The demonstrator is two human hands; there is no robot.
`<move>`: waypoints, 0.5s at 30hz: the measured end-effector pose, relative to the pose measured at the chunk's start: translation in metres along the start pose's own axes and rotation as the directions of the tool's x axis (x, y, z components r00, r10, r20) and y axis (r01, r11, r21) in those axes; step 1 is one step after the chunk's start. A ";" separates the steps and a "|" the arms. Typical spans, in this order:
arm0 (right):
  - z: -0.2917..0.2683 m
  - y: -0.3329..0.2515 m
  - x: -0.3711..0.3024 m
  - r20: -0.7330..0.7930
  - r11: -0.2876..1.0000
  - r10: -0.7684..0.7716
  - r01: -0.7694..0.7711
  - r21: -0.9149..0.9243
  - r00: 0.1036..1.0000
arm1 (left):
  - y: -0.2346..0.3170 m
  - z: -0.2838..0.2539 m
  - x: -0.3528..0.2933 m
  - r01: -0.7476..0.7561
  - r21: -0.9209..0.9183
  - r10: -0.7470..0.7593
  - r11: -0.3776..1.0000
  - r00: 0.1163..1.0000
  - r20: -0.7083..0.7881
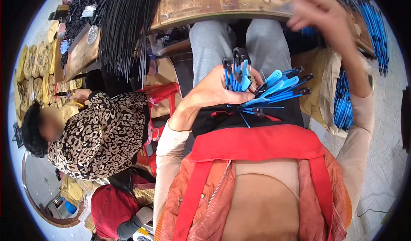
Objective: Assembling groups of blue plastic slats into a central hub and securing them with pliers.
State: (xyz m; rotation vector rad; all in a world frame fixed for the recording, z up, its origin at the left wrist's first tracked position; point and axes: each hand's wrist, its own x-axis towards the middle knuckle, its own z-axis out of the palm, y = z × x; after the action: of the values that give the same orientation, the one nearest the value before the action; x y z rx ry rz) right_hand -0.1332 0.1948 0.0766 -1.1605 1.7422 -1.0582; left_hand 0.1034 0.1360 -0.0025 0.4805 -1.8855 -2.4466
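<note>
My left hand [214,89] is closed around a bundle of thin blue rods [293,90] with black end pieces, held above my lap. Among the rods sit light-blue flat pieces with rounded ends [274,76]. Some rods point up past my thumb, while others fan out to the right. My right hand [314,12] is over the right part of the wooden bench edge, apart from the bundle. Motion smears its fingers, so I cannot make out whether anything is in them.
The worn wooden bench [205,3] spans the top. A large bunch of black rods [128,27] hangs off its left side. More blue rods [374,35] lie at right, others in a sack [343,99]. A co-worker in a leopard-print top [102,134] sits left, by a red stool [165,93].
</note>
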 end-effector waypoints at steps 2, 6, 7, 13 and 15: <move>0.001 0.035 -0.024 0.291 0.970 0.003 -0.074 0.232 0.957 | 0.007 0.012 -0.006 -0.002 0.045 0.000 0.999 0.999 0.042; 0.028 0.033 -0.045 0.432 0.891 0.175 -0.329 0.313 0.885 | 0.005 0.021 -0.010 0.001 0.060 -0.002 0.998 1.000 0.013; 0.028 0.032 -0.046 0.444 0.894 0.193 -0.343 0.288 0.875 | 0.006 0.022 -0.013 0.027 0.113 -0.020 0.993 0.998 -0.065; 0.024 0.037 -0.048 0.579 0.909 0.120 -0.324 0.263 0.806 | -0.014 0.027 -0.015 -0.278 0.342 0.336 0.897 0.934 -0.122; 0.022 0.033 -0.054 0.601 0.903 0.138 -0.349 0.251 0.788 | -0.014 0.024 -0.018 -0.189 0.187 0.209 0.964 0.973 -0.094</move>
State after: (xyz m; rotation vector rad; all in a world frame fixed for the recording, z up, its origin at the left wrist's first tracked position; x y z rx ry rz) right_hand -0.1080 0.2490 0.0460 -0.8670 1.1277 -0.7144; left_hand 0.1171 0.1660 -0.0063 0.4019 -2.0054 -2.0945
